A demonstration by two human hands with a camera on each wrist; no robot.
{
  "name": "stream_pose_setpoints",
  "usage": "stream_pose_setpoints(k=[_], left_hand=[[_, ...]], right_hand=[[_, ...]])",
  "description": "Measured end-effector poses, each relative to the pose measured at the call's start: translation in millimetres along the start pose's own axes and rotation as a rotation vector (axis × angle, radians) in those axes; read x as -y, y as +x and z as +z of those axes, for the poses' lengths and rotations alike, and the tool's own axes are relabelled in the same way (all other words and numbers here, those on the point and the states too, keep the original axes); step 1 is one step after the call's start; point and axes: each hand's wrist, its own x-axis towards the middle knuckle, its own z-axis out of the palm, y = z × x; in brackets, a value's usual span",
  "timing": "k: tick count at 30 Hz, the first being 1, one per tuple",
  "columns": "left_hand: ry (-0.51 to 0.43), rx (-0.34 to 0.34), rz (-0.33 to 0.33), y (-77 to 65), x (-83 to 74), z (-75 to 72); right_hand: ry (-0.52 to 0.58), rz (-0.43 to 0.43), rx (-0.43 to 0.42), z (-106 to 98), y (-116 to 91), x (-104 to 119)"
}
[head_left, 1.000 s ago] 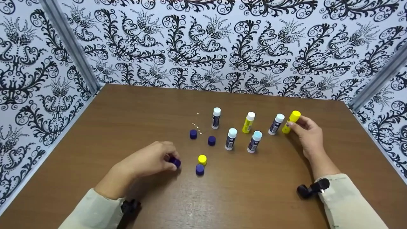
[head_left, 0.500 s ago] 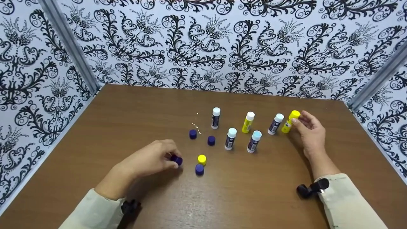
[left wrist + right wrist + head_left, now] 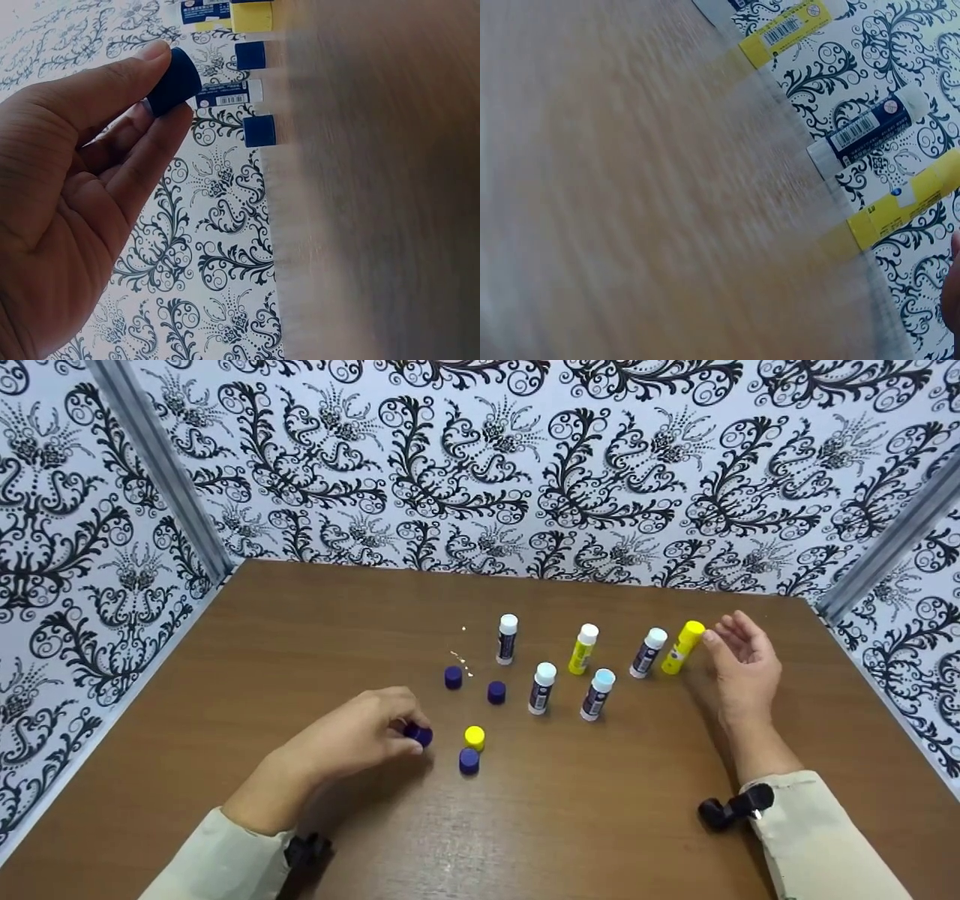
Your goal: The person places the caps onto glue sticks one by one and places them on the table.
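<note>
My left hand [image 3: 349, 739] pinches a dark blue glue stick cap [image 3: 177, 81] between thumb and fingertips, to the left of the other loose caps. At the right, my right hand [image 3: 750, 682] stands beside a capped yellow glue stick [image 3: 683, 648], thumb close to its cap, fingers loosely bent and holding nothing. That stick stands upright on the table. Left of it is an uncapped dark blue glue stick [image 3: 649, 653] with a white top. Only an edge of my right thumb [image 3: 952, 292] shows in the right wrist view.
More uncapped sticks stand mid-table: a yellow glue stick [image 3: 583, 649] and three dark blue ones, one a front glue stick [image 3: 598, 695]. A yellow cap [image 3: 475, 737] touches a blue cap [image 3: 469, 762]; two more blue caps lie behind. White crumbs [image 3: 460, 660] and patterned walls are beyond.
My right hand has let go of the yellow glue stick and drawn back to the right, its fingers loosening. My left hand has shifted the blue cap slightly rightward and away from me.
</note>
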Motion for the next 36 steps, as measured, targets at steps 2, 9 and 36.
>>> stream_pose_setpoints(k=[2, 9, 36], left_hand=[[-0.001, -0.006, 0.009, -0.2, -0.1, 0.1], [0.008, -0.016, 0.038, -0.1, 0.0, 0.0], [-0.042, -0.065, 0.089, 1.0, -1.3, 0.3]], right_hand=[[0.012, -0.041, -0.015, 1, -2, 3], [0.016, -0.141, -0.012, 7, -9, 10], [0.004, -0.099, 0.127, 34, -31, 14]])
